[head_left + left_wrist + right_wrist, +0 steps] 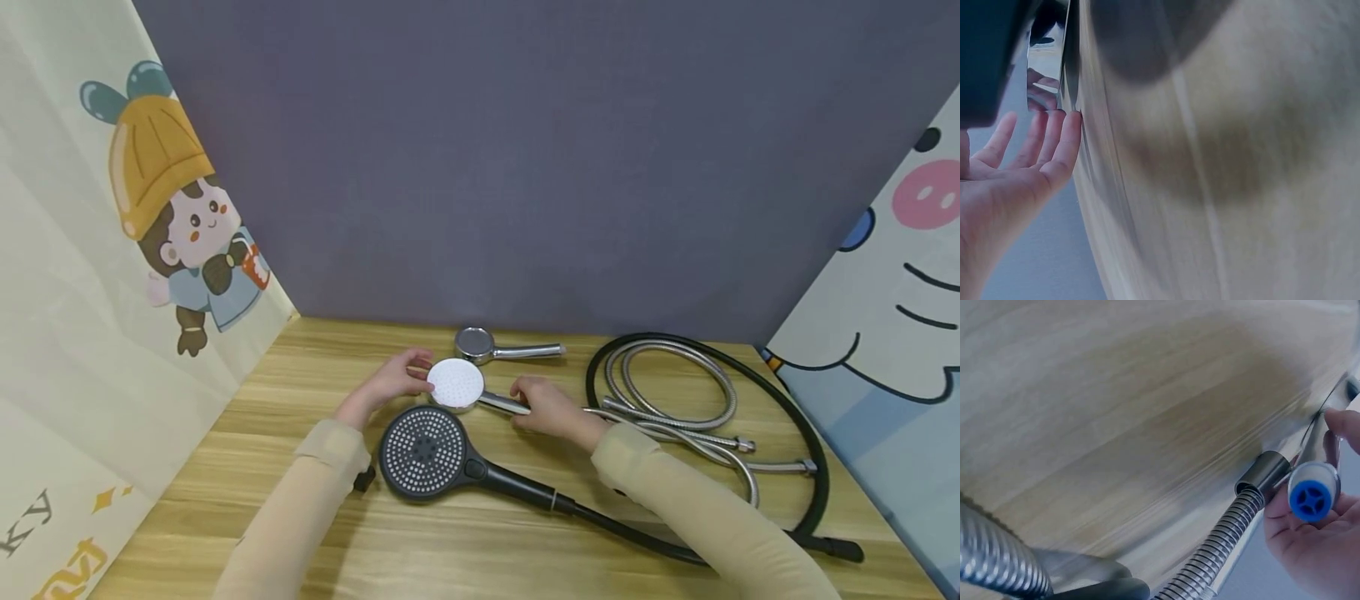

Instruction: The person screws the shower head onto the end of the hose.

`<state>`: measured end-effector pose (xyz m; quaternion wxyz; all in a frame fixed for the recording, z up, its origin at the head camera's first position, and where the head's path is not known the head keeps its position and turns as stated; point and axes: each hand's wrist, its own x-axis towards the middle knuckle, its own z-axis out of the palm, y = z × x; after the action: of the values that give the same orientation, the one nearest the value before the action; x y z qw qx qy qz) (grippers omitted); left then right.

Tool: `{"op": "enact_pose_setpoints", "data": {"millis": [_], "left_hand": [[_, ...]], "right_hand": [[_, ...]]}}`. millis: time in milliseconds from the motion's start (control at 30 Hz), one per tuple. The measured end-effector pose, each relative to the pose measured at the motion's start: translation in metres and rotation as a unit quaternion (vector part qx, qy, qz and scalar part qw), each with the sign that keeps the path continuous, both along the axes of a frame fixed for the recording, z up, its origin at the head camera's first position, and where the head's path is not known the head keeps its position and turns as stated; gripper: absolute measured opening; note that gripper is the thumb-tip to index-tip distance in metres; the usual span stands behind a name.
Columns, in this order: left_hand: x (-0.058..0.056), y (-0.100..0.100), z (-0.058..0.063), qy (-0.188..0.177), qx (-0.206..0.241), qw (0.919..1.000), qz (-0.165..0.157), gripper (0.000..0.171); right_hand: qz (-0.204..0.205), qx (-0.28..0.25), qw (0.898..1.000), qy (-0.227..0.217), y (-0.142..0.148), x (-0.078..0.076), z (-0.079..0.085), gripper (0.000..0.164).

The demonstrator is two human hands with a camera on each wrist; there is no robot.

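My right hand [553, 408] grips the white shower head [456, 383] by its handle [504, 403], just below the frame's middle. My left hand [392, 382] has loose, unbent fingers touching its left side. A black shower head [422, 454] lies lower down.

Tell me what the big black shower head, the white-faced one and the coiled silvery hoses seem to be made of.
Black shower head: probably plastic, by its even satin black. White-faced shower head: matte white face, likely plastic; its mirror-bright rim suggests chrome plating, though over metal or plastic is unclear. Silvery hoses: likely shiny metal, given their ribbed, gleaming winding.
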<state>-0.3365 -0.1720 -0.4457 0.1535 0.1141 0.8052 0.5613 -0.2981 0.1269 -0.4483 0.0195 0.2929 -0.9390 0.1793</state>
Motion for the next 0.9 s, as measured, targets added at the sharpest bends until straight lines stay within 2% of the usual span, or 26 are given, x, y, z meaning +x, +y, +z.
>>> {"op": "enact_pose_setpoints", "data": {"millis": [333,633,900], "left_hand": [[0.001,0.000,-0.007,-0.021,0.030,0.9993,0.002,0.064],[0.002,0.001,-0.005,-0.020,0.034,0.9992,0.009,0.062],[0.007,0.000,0.009,0.022,0.069,0.9974,-0.007,0.059]], "right_hand": [[-0.011,-0.018,1.000,-0.006,-0.001,0.000,0.001,0.027],[-0.009,-0.036,0.999,-0.004,0.002,0.000,0.003,0.026],[-0.014,-0.070,0.997,0.010,0.010,0.002,0.018,0.027]]}}
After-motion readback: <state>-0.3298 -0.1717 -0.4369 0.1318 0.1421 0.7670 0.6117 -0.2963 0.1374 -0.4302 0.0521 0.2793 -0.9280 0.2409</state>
